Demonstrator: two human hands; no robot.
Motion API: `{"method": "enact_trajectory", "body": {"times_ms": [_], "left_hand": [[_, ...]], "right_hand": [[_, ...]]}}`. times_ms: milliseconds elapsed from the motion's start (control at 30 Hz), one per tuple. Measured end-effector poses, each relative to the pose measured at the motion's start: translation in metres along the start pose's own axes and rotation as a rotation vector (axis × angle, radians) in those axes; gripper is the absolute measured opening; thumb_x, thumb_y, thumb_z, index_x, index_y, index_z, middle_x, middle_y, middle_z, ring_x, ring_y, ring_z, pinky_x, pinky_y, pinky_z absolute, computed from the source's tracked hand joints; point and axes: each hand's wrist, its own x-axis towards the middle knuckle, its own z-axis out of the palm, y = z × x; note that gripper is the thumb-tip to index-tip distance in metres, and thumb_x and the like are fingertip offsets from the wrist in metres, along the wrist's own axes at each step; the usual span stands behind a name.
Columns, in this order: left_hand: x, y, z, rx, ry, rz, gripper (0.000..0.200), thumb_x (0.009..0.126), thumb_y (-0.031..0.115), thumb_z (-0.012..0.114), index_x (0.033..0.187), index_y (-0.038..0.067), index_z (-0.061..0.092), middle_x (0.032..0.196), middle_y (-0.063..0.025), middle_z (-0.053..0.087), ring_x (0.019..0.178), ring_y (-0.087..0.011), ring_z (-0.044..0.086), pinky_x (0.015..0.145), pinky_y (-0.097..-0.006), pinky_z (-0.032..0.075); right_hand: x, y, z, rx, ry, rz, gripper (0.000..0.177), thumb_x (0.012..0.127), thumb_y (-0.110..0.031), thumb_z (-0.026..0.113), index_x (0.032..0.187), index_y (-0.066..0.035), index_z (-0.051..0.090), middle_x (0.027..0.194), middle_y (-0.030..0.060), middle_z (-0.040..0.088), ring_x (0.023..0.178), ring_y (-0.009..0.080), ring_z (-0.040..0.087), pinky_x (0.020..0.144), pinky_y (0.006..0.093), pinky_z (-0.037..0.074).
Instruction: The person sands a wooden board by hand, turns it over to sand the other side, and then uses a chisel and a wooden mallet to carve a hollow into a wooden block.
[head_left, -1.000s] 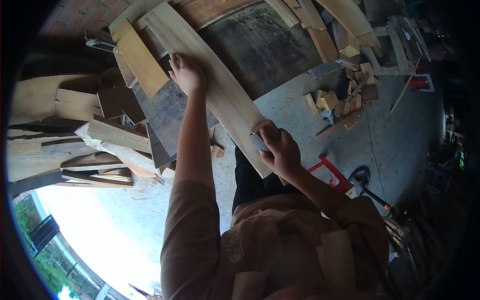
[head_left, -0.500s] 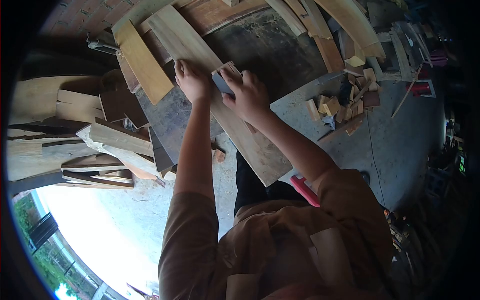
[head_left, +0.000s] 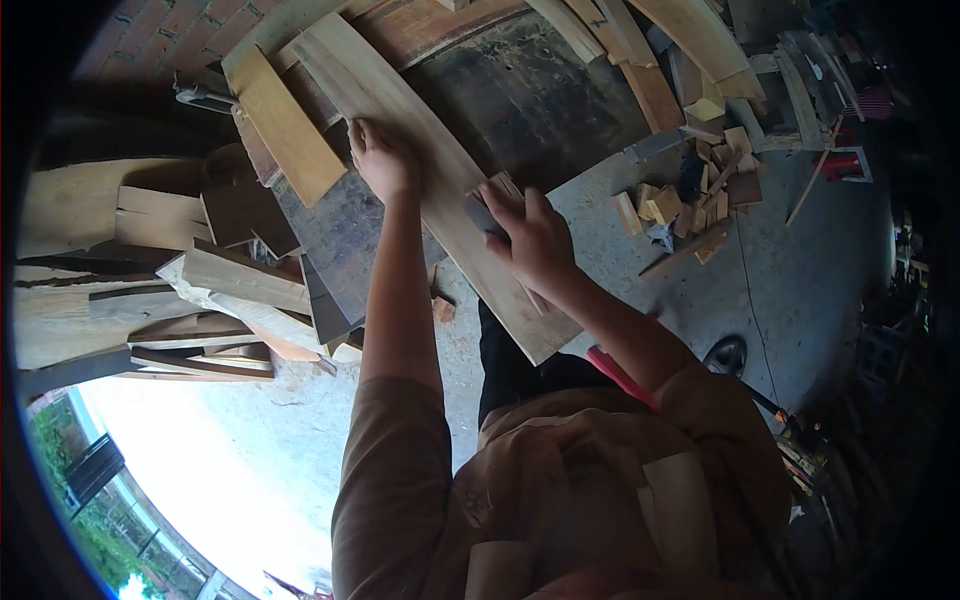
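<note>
A long pale wooden board (head_left: 400,105) lies slantwise across the dark worktop (head_left: 545,95), its near end close to my body. My left hand (head_left: 382,162) grips the board's left edge, its fingers curled over the wood. Farther down the same board, my right hand (head_left: 533,232) is closed round a small block (head_left: 487,222) with a grey side and a wooden top, which rests against the board's face. The undersides of the fingers on both hands are hidden.
A yellowish plank (head_left: 285,125) lies left of the board. Stacked boards (head_left: 160,215) fill the left side. Small offcuts (head_left: 665,205) are heaped at the right, below long curved pieces (head_left: 690,35). Something red (head_left: 620,375) is partly under my right arm.
My right hand and the block have slid down the board, toward my body and to the right. My left hand stays at about the same spot on the board.
</note>
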Motion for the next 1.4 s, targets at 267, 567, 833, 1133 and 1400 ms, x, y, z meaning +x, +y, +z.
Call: {"method": "enact_trajectory", "body": {"times_ms": [267,567,833,1133,1400], "left_hand": [[0.002,-0.006,0.003,0.021,0.009,0.040,0.043,0.082,0.010,0.041,0.122,-0.004,0.042,0.132,-0.0182,0.034,0.117,-0.0342,0.038,0.098,-0.0383,0.030],[-0.001,0.002,-0.001,0.002,-0.005,-0.033,0.043,0.082,0.011,0.041,0.122,-0.003,0.042,0.132,-0.0167,0.035,0.117,-0.0337,0.038,0.098,-0.0377,0.031],[-0.001,0.001,-0.001,-0.024,-0.008,-0.040,0.043,0.083,0.011,0.041,0.124,-0.002,0.040,0.132,-0.0168,0.035,0.118,-0.0334,0.037,0.098,-0.0374,0.031],[0.000,0.007,-0.004,0.042,-0.053,-0.054,0.041,0.084,0.007,0.038,0.124,-0.006,0.038,0.131,-0.0208,0.033,0.120,-0.0354,0.034,0.099,-0.0383,0.031],[-0.001,0.008,-0.006,-0.015,-0.061,-0.055,0.046,0.081,0.007,0.040,0.126,-0.003,0.036,0.133,-0.0187,0.032,0.121,-0.0337,0.033,0.102,-0.0433,0.025]], "right_hand": [[0.175,0.009,0.026,0.217,0.048,0.094,0.054,0.076,-0.032,0.059,0.126,-0.021,0.043,0.096,0.0209,0.049,0.086,0.0356,0.053,0.076,0.0388,0.045],[-0.067,0.039,-0.016,0.145,-0.011,0.051,0.063,0.071,-0.025,0.064,0.129,-0.019,0.040,0.091,0.0169,0.045,0.082,0.0324,0.051,0.071,0.0401,0.044],[0.008,0.008,-0.009,0.050,-0.056,0.091,0.063,0.070,-0.028,0.064,0.128,-0.020,0.041,0.090,0.0157,0.045,0.081,0.0312,0.052,0.069,0.0399,0.046],[0.264,-0.039,0.035,0.061,0.079,0.019,0.056,0.073,-0.035,0.059,0.124,-0.019,0.045,0.097,0.0182,0.048,0.091,0.0335,0.052,0.077,0.0401,0.045],[0.162,0.000,0.018,0.096,0.035,-0.001,0.060,0.074,-0.032,0.060,0.128,-0.019,0.040,0.094,0.0180,0.048,0.087,0.0337,0.052,0.075,0.0399,0.045]]}}
